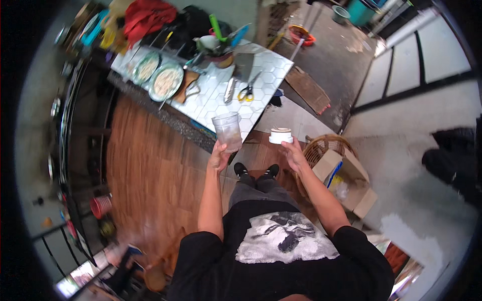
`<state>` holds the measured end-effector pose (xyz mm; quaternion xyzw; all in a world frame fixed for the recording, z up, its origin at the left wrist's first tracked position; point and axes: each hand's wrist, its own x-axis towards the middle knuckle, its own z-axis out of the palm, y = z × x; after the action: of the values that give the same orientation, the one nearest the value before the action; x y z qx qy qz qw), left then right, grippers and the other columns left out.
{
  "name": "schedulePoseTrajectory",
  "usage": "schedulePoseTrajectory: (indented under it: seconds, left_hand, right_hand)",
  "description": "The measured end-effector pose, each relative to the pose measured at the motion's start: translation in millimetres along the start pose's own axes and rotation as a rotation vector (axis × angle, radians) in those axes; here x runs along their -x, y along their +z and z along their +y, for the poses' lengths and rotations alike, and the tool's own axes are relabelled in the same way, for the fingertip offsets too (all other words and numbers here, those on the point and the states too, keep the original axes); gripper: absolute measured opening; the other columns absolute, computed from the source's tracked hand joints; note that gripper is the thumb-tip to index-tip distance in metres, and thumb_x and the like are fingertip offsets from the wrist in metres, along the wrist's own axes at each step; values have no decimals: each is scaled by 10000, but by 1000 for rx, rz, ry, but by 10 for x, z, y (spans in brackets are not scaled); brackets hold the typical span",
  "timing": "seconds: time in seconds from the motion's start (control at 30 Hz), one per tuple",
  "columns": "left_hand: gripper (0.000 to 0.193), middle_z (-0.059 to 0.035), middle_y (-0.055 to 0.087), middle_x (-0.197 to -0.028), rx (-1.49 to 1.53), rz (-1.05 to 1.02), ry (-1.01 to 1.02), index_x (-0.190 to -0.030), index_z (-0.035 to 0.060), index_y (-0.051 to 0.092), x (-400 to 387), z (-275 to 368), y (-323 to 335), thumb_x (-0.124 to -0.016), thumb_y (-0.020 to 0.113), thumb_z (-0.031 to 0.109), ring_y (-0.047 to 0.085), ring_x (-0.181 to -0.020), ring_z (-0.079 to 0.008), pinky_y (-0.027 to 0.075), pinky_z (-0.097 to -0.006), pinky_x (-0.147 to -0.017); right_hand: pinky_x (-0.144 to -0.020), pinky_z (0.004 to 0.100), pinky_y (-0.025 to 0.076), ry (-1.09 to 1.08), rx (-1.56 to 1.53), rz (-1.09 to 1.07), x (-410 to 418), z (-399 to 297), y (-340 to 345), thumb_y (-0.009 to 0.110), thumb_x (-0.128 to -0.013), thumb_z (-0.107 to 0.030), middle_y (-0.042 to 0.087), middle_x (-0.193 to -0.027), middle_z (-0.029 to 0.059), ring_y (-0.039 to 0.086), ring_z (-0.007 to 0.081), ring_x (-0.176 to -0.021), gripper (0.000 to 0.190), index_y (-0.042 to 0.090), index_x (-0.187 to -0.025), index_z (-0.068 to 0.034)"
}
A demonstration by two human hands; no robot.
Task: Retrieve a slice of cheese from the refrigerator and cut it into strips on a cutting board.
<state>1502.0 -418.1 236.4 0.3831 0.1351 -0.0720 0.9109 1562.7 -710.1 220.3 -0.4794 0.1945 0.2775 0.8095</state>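
My left hand point(219, 156) holds a clear, cloudy-looking plastic container point(228, 131) upright near its base, close to the corner of the white hexagon-tiled counter point(214, 92). In my right hand point(293, 152) is a white round lid or cap-like piece point(281, 136), raised over the floor to the right of the counter. The two objects are apart. On the counter beyond them lie scissors with black and yellow handles point(246, 93) and a silvery, foil-like roll or packet point(229, 90). Two plates of pale food, one nearer point(165, 82) and one farther point(146, 68), stand at the counter's left edge.
A pot with utensils point(222, 60) stands at the counter's back, near a red cloth point(148, 17). At my right are a wicker basket point(325, 141) and an open cardboard box point(356, 167) with a bag inside. A flattened brown mat point(308, 90) lies on the floor beyond the counter.
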Motion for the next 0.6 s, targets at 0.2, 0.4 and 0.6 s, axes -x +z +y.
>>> schedulePoseTrajectory:
  seconds: [0.2, 0.4, 0.6]
  left_hand:
    - [615, -113, 598, -1160, -312, 358, 238, -1225, -13, 479, -337, -76, -30, -696, 779, 79, 571, -1074, -182, 440, -332, -950]
    - [774, -155, 581, -1132, -887, 674, 467, -1213, 14, 413, -586, -138, -203, -612, 874, 174, 558, -1028, -182, 465, -314, -878]
    - [992, -224, 424, -1396, -1194, 662, 349, -1337, -41, 406, -858, -112, -344, -601, 821, 479, 265, -1389, -291, 125, -463, -1133]
  right_hand:
    - [-956, 358, 382, -549, 460, -3, -873, 103, 679, 833, -655, -140, 499, -1194, 161, 503, 262, -1103, 784, 329, -1248, -44]
    - [-967, 437, 374, -770, 919, 157, -1057, 244, 1066, 860, -570, -218, 512, -1215, 196, 502, 356, -1126, 845, 353, -1224, -42]
    - [-1055, 454, 286, -749, 1209, 234, -1106, 264, 1053, 835, -620, -214, 369, -1420, 217, 333, 377, -1309, 917, 292, -1333, -21]
